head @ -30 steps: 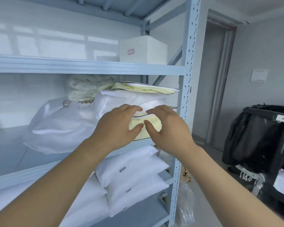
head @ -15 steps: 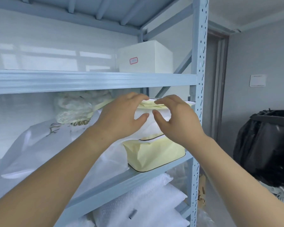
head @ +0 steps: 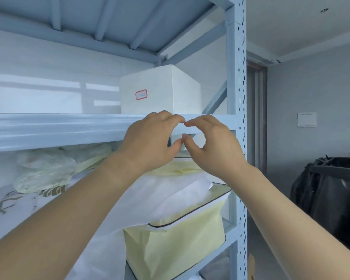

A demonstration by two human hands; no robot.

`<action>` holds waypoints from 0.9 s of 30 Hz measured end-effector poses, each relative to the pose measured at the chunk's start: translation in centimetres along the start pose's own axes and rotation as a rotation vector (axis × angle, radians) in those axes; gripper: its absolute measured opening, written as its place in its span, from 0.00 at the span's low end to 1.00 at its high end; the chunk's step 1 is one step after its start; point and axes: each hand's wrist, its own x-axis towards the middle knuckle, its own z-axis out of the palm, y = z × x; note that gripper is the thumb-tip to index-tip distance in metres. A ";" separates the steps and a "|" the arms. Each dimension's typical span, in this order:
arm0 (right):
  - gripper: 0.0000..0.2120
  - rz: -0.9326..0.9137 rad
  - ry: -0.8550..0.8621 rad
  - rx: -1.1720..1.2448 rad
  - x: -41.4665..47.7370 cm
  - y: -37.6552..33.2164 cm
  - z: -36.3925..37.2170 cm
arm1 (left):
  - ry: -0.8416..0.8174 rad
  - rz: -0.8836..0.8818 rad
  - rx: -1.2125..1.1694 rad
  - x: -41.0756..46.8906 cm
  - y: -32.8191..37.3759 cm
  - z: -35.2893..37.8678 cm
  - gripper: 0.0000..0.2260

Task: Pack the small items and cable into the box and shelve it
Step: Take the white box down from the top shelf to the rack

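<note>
A white box (head: pixel 160 91) with a small red-bordered label stands on the upper shelf (head: pixel 59 128) of a blue metal rack, near its right end. My left hand (head: pixel 150 142) and right hand (head: pixel 216 150) are raised side by side in front of that shelf's front edge, just below the box. Each hand's fingers and thumb curve into a C shape, and the index tips and thumb tips of the two hands almost meet. Nothing shows inside either hand. No small items or cable are visible.
Below the hands, a pale yellow fabric bin (head: pixel 176 245) sits on the middle shelf under a white bag (head: pixel 170 190). Plastic-wrapped bundles (head: pixel 45 170) lie to its left. The rack's upright post (head: pixel 235 98) stands right of the hands. A black-bagged cart (head: pixel 335 195) stands at the far right.
Both hands have risen together from the yellow bin on the middle shelf to the front edge of the upper shelf. The view has tilted upward, bringing the white box closer.
</note>
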 end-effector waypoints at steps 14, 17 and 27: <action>0.15 -0.136 0.027 0.079 13.2 10.0 3.6 | 0.022 -0.123 0.119 12.7 -3.7 3.7 0.17; 0.15 -0.141 0.020 0.101 15.2 10.0 4.1 | -0.002 -0.141 0.127 14.6 -4.7 2.9 0.16; 0.21 -0.223 0.084 0.119 20.9 9.0 5.6 | 0.048 -0.230 0.115 18.5 -9.5 2.4 0.20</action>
